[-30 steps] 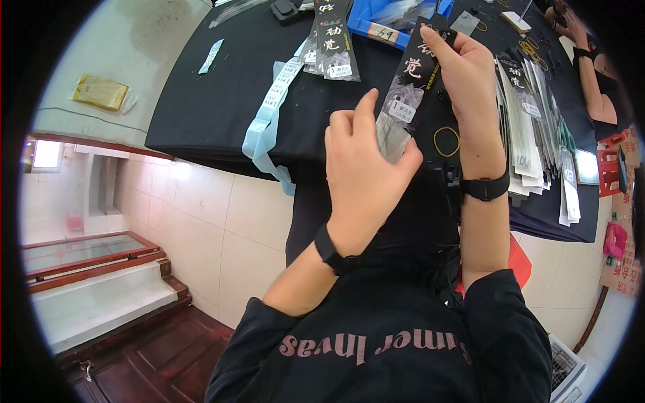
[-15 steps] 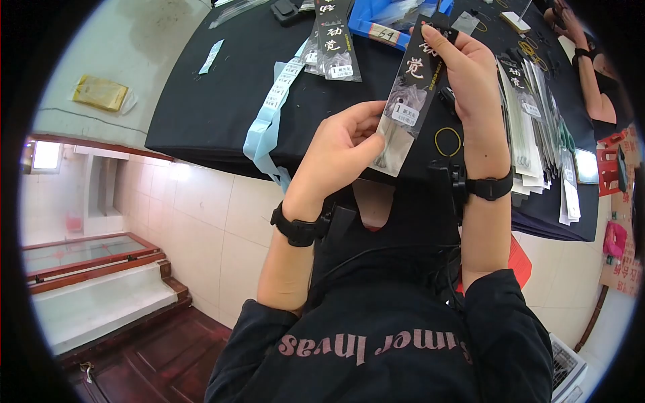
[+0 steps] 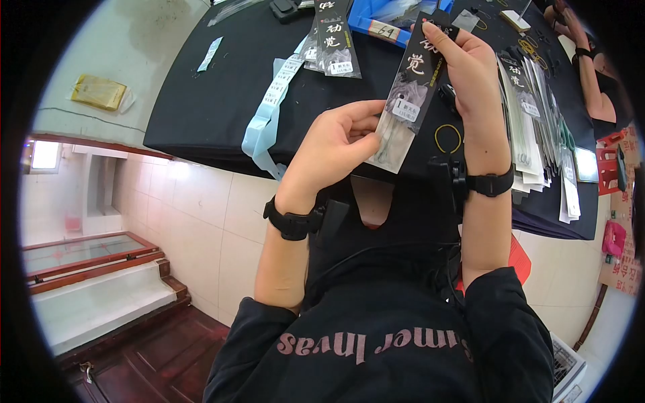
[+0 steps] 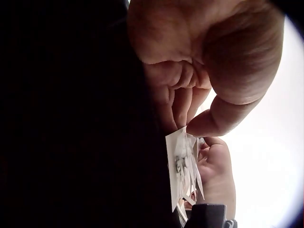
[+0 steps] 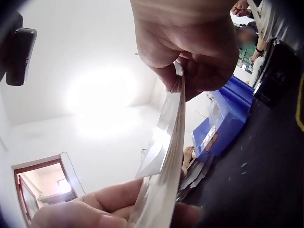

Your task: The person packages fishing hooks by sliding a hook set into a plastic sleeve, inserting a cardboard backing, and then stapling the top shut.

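Both hands hold a stack of narrow black and clear packets (image 3: pixel 411 87) with a white label, tilted above the near table edge. At its upper end my right hand (image 3: pixel 470 74) pinches it, thumb on the front. My left hand (image 3: pixel 339 144) pinches the lower left edge between thumb and fingers. The left wrist view shows my left hand (image 4: pixel 209 61) gripping the corner of the packets (image 4: pixel 178 164). Seen edge-on in the right wrist view, the packets (image 5: pixel 171 137) have several layers under my right hand (image 5: pixel 190 47).
A blue bin (image 3: pixel 379 32) stands at the back. Similar packets (image 3: pixel 334 47) lie left of it, beside a light blue label strip (image 3: pixel 269 111). Right of my right hand are a row of packets (image 3: pixel 531 127) and a yellow rubber band (image 3: pixel 447 140). Another person's arm (image 3: pixel 586 80) is at the far right.
My left hand, spread beside the packets a second ago, has moved down and left and now pinches their lower edge. The right hand keeps its grip, nearly in place.
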A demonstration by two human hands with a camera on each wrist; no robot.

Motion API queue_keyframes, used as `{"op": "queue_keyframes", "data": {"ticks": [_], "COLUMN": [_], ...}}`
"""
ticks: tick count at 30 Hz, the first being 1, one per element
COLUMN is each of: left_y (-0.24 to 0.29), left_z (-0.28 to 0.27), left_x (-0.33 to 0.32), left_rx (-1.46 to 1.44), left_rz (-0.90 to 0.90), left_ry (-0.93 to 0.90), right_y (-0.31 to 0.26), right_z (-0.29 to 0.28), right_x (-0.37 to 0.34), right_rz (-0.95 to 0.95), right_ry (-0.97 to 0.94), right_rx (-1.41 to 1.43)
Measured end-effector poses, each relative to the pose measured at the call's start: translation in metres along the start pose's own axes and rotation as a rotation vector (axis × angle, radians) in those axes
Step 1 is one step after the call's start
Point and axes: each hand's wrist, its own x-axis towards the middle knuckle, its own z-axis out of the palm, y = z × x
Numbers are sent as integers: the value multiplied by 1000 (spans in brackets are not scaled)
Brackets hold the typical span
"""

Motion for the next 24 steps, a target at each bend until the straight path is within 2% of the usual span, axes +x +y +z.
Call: {"op": "queue_keyframes", "data": {"ticks": [11,24], "left_y": [0,1], "left_z": [-5,-6], "left_x": [-2,-1], "left_rx": [-19,-84], "left_rz": [2,47], "left_ry": [-103,-108], "right_y": [3,1], "right_z": [-4,-3], "right_x": [1,2], "right_rz": [13,48], "right_ry": [15,51], "right_rx": [-30,-25]}}
